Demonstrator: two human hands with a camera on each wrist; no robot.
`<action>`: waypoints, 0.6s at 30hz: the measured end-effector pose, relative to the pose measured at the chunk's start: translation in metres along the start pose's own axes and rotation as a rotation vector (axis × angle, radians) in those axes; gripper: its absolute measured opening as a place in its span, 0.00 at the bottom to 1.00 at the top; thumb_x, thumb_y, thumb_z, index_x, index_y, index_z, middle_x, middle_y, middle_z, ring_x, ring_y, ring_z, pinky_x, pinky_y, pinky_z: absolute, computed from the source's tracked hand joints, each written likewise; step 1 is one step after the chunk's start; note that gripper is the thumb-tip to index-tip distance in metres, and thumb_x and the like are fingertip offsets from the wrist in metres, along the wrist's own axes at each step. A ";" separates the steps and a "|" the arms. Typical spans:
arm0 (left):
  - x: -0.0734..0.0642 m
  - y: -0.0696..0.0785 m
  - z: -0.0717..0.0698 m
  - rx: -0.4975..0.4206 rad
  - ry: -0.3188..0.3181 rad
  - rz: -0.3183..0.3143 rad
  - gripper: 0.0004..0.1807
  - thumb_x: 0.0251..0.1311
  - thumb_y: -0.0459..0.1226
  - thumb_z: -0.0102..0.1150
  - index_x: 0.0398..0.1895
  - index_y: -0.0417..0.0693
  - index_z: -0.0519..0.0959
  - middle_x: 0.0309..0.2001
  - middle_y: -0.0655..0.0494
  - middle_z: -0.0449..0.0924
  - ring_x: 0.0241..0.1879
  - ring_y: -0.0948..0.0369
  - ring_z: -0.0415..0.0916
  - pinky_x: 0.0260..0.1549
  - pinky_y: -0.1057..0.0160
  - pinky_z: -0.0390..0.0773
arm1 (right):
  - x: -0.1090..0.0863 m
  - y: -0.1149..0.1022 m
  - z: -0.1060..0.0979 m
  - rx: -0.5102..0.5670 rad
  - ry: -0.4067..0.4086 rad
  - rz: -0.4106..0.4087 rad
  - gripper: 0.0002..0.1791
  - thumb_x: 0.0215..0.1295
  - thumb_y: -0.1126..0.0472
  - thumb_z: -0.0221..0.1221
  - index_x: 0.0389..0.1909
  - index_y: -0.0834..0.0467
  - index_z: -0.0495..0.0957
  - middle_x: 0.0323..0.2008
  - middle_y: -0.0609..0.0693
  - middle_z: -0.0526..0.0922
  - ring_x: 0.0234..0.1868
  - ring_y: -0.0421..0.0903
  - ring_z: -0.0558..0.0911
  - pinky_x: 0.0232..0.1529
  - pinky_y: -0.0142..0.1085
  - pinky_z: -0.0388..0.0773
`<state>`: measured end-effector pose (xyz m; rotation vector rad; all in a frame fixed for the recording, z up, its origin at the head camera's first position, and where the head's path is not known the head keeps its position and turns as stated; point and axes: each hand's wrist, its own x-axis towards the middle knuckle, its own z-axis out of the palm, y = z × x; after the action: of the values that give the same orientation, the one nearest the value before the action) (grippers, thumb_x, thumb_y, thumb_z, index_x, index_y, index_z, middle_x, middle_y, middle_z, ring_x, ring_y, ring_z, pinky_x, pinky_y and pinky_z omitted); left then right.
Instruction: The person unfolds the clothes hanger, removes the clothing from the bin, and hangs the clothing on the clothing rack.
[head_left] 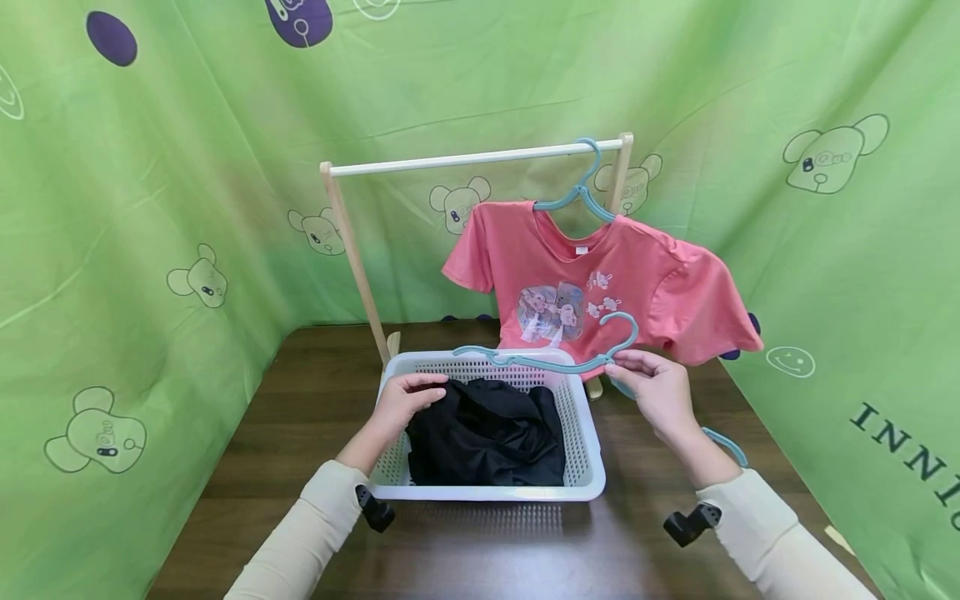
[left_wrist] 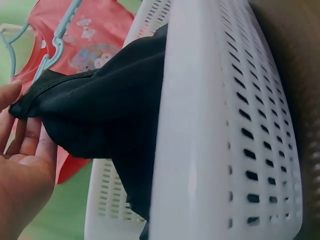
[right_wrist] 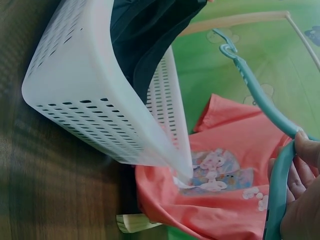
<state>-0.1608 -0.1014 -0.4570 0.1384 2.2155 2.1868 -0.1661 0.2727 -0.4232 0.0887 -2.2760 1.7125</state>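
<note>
My left hand (head_left: 407, 402) pinches the edge of a black garment (head_left: 495, 437) between thumb and fingers. In the left wrist view the pinched part of the black garment (left_wrist: 100, 100) is lifted above the basket rim, while the rest lies bunched inside the white basket (head_left: 487, 493). My right hand (head_left: 656, 387) grips a light blue clothes hanger (head_left: 543, 362) near its middle, below the hook. One arm of that hanger reaches left over the far side of the basket. The right wrist view shows the thumb pressed on the hanger (right_wrist: 262, 100).
Behind the basket stands a clothes rack (head_left: 480, 157) with wooden posts and a white bar. A pink T-shirt (head_left: 630, 275) hangs from it on another blue hanger (head_left: 583, 187). A further blue hanger (head_left: 726, 446) lies partly behind my right forearm on the wooden table (head_left: 300, 467).
</note>
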 end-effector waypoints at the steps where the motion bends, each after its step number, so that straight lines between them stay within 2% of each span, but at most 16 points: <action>1: 0.000 0.001 0.000 -0.012 -0.013 0.005 0.15 0.55 0.25 0.62 0.48 0.32 0.82 0.43 0.57 0.84 0.30 0.68 0.73 0.32 0.71 0.75 | 0.000 0.000 -0.001 0.004 -0.004 -0.001 0.20 0.60 0.61 0.68 0.49 0.69 0.81 0.33 0.42 0.85 0.34 0.31 0.82 0.38 0.22 0.77; 5: 0.000 0.004 -0.001 -0.039 -0.063 0.044 0.22 0.55 0.18 0.50 0.55 0.27 0.76 0.49 0.55 0.79 0.29 0.66 0.67 0.30 0.71 0.72 | 0.001 0.000 -0.004 0.006 -0.021 0.000 0.21 0.60 0.61 0.68 0.50 0.69 0.80 0.34 0.42 0.85 0.34 0.31 0.82 0.37 0.22 0.77; 7: 0.001 0.006 -0.002 -0.030 -0.079 0.052 0.23 0.55 0.17 0.48 0.57 0.28 0.75 0.50 0.54 0.76 0.30 0.65 0.65 0.28 0.71 0.72 | 0.001 -0.001 -0.006 0.001 -0.029 0.001 0.21 0.60 0.60 0.68 0.51 0.69 0.80 0.34 0.42 0.85 0.34 0.31 0.82 0.37 0.22 0.77; 13: 0.004 0.008 -0.002 0.025 -0.065 0.023 0.22 0.57 0.21 0.60 0.58 0.31 0.75 0.51 0.54 0.77 0.37 0.65 0.72 0.29 0.69 0.78 | 0.002 -0.003 -0.011 -0.004 -0.036 -0.010 0.21 0.60 0.60 0.68 0.50 0.70 0.80 0.34 0.42 0.85 0.34 0.32 0.82 0.37 0.22 0.78; 18: 0.006 0.006 -0.004 0.048 -0.020 0.053 0.21 0.55 0.25 0.65 0.54 0.33 0.79 0.44 0.59 0.81 0.35 0.66 0.73 0.27 0.70 0.78 | 0.003 -0.003 -0.014 0.002 -0.043 -0.032 0.22 0.59 0.61 0.68 0.49 0.71 0.79 0.33 0.40 0.85 0.34 0.32 0.82 0.35 0.23 0.78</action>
<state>-0.1666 -0.1048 -0.4503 0.2212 2.2801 2.1493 -0.1652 0.2850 -0.4159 0.1633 -2.2913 1.7127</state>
